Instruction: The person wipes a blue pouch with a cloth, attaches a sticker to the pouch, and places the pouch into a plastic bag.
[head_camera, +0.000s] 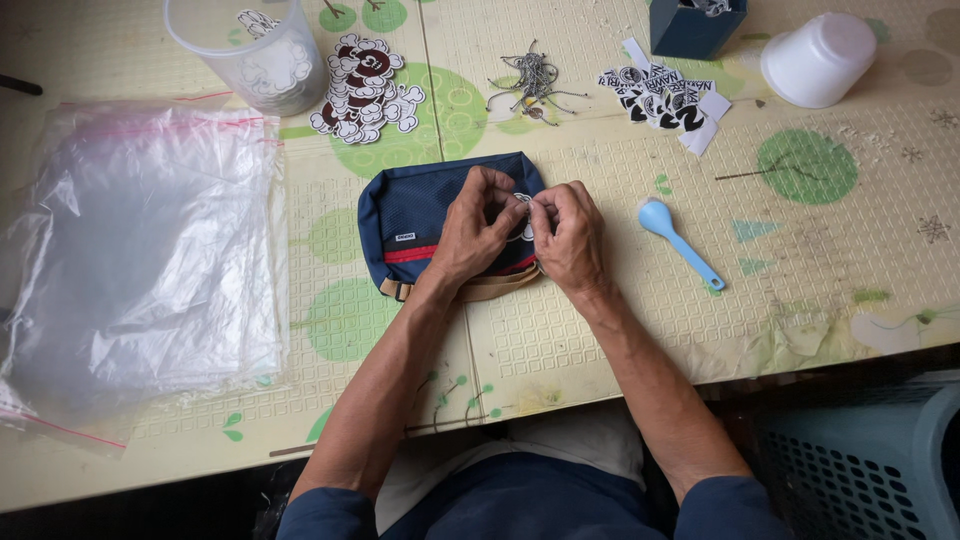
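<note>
Both hands sit on the pouch: left hand (478, 225) curled and pressing its top right part, right hand (568, 235) pinching a small white tag (524, 203) at the pouch's right end, fingertips of the two nearly touching. From where I watch, the navy pouch (420, 215) lies under the hands and runs out toward 9 o'clock, long axis 9-to-3, strap edge at 6. Right hand is nearer the tag; I can't tell what the fingers hide.

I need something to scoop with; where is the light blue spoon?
In the head view, the light blue spoon lies on the table just right of the right hand, below the white cup.
</note>
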